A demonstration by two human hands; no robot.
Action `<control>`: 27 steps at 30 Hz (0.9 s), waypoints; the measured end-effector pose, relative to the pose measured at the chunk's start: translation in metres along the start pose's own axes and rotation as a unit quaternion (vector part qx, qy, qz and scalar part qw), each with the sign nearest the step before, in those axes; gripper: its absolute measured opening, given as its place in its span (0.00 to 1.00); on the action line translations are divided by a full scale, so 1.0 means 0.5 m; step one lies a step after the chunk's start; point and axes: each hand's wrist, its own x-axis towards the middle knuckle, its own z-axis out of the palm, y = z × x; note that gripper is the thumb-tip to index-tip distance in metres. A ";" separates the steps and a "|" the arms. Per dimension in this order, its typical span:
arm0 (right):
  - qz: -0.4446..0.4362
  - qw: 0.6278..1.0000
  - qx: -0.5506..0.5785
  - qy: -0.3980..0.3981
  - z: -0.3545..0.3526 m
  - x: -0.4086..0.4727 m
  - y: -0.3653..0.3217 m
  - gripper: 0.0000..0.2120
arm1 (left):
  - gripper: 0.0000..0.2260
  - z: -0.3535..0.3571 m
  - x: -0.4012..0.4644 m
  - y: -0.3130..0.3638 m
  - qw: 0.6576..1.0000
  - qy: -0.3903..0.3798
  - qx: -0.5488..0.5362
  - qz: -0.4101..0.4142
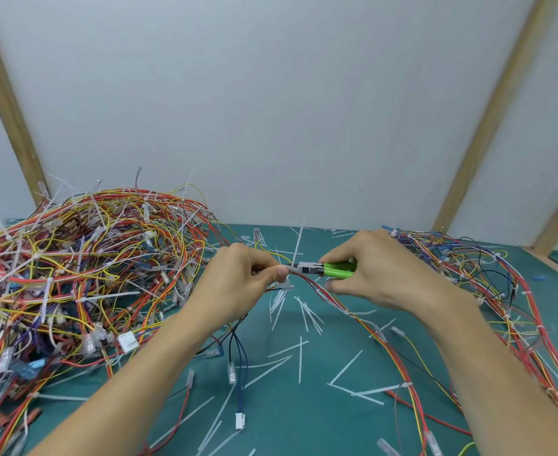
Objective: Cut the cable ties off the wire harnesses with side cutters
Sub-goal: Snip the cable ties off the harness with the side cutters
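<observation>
My left hand (241, 284) pinches a wire harness (363, 320) of red, yellow and orange wires just above the green table mat. Its thumb and fingers close on the bundle right where a white cable tie (286, 269) sits. My right hand (379, 274) grips side cutters (323, 269) with green handles. The jaws of the cutters point left and meet the harness at my left fingertips. From there the harness trails down to the right, across the mat. Dark and blue leads with white connectors (239, 419) hang below my left hand.
A big tangled pile of harnesses (83, 268) fills the left of the teal mat (304, 422). A smaller pile (488, 291) lies at the right. Several cut white ties (300, 357) are scattered over the middle. A white wall with wooden battens (488, 120) stands behind.
</observation>
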 end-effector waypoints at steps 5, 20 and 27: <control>0.001 1.000 0.016 -0.003 0.009 0.003 0.007 0.09 | 0.11 0.004 -0.003 0.001 1.000 0.003 -0.003 -0.002; 0.038 0.993 0.086 0.065 0.024 0.016 0.023 0.03 | 0.11 0.000 0.001 -0.003 1.000 0.018 -0.016 0.005; 0.065 0.922 0.381 0.015 0.015 0.010 0.022 0.06 | 0.11 -0.014 0.009 -0.015 0.992 0.086 -0.093 -0.024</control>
